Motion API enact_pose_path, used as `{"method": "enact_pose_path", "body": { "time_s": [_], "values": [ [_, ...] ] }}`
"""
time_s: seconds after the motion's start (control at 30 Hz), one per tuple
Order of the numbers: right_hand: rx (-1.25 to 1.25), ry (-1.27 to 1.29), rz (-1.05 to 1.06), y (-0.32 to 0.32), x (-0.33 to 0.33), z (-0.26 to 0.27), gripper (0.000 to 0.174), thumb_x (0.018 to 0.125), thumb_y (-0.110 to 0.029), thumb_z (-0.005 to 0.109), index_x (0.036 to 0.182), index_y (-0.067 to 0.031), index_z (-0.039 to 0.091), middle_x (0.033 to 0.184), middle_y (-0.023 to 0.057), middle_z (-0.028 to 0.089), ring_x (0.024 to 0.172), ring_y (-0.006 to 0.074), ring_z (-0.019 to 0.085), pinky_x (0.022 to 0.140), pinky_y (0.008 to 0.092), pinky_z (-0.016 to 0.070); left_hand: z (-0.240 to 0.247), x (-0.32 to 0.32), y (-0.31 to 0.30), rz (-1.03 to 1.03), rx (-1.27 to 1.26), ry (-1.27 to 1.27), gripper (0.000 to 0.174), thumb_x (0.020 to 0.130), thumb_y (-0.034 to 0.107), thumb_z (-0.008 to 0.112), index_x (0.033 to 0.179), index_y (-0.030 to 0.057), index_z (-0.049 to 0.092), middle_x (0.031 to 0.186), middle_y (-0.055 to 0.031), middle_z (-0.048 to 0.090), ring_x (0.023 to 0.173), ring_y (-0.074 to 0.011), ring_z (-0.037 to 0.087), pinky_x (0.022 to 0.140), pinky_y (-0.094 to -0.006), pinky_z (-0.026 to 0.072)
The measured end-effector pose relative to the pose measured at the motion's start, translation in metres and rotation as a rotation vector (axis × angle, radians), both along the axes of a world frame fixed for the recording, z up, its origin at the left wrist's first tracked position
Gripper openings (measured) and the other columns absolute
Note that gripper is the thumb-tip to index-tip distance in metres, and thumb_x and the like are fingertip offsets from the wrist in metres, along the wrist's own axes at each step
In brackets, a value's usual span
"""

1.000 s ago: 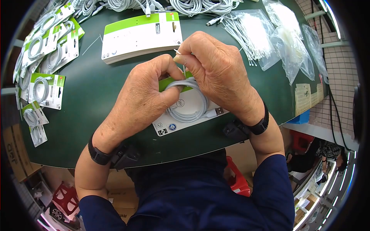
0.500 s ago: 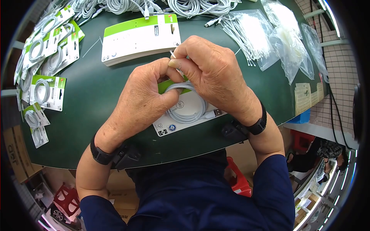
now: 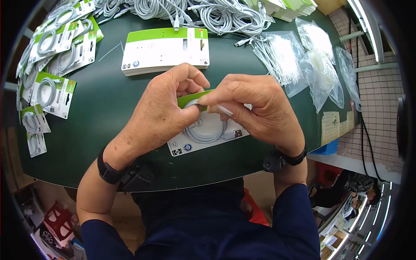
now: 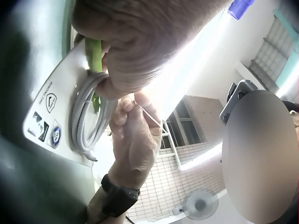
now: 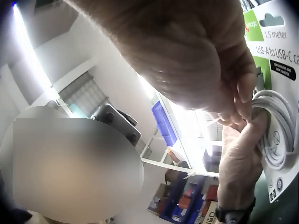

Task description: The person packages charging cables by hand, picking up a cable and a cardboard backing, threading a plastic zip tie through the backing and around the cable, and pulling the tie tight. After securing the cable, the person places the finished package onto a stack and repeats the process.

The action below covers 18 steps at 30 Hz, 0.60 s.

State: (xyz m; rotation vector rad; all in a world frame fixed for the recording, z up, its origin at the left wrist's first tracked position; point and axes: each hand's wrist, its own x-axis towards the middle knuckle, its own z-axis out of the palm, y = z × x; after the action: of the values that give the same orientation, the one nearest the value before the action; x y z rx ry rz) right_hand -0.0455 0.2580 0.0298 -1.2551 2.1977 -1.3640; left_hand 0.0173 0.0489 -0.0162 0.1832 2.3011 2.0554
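Note:
My left hand holds a white and green packaging card, its thumb over a coiled white USB cable on the card's face. My right hand pinches at the top of the coil, close to the left thumb. A thin white cable tie sticks out from the right fingers; the left wrist view also shows the strip. The USB-A plug lies flat toward the card's right end. In the right wrist view the card's print reads USB-A to USB-C.
A stack of blank cards lies just beyond my hands. Carded cables overlap along the left. Bundled cables line the back, with loose cable ties and plastic bags at the back right.
My right hand has come down and to the right from above the coil, and the tie's tail now shows below its fingers. The left hand keeps its hold. The head view has shifted slightly.

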Motion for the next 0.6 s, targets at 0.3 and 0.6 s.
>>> {"method": "enact_pose_path", "body": {
  "time_s": [0.3, 0.6],
  "values": [
    [-0.009, -0.089, 0.09, 0.007, -0.001, 0.005, 0.028, 0.084, 0.009, 0.077, 0.109, -0.0041, 0.08, 0.091, 0.0079, 0.073, 0.083, 0.0185, 0.07, 0.068, 0.0297, 0.0535, 0.008, -0.001, -0.01, -0.079, -0.141, -0.028, 0.023, 0.084, -0.009, 0.064, 0.103, -0.0034, 0.075, 0.099, -0.0056, 0.076, 0.098, -0.0109, 0.07, 0.095, -0.0282, 0.0561],
    [-0.075, 0.193, -0.097, -0.006, 0.015, 0.007, 0.023, 0.078, 0.011, 0.079, 0.094, -0.0042, 0.078, 0.087, 0.0076, 0.071, 0.078, 0.0189, 0.069, 0.065, 0.0305, 0.0536, 0.017, 0.0, -0.013, -0.038, -0.116, -0.023, 0.025, 0.084, -0.009, 0.063, 0.104, -0.0024, 0.076, 0.101, -0.0064, 0.077, 0.1, -0.0117, 0.07, 0.097, -0.028, 0.0551]
  ]
}}
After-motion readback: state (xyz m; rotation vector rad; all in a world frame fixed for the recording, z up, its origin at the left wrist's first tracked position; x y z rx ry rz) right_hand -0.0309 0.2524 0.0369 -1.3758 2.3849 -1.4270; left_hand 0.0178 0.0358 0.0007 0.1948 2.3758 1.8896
